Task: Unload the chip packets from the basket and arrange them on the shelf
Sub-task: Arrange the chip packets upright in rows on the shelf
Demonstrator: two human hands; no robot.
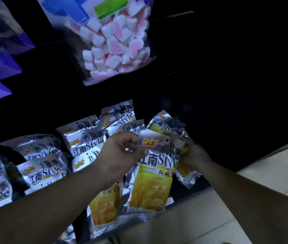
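Over the dark shelf beside pale tiled floor, left hand pinches a silver-and-yellow foil chip packet; right hand grip cannot be determined.

Chip packet in left hand

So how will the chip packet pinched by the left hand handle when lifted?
Probably light: the left hand holds the chip packet by a pinch at its top edge. It hangs bulging, so likely puffy and crushable. The glossy foil may slip.
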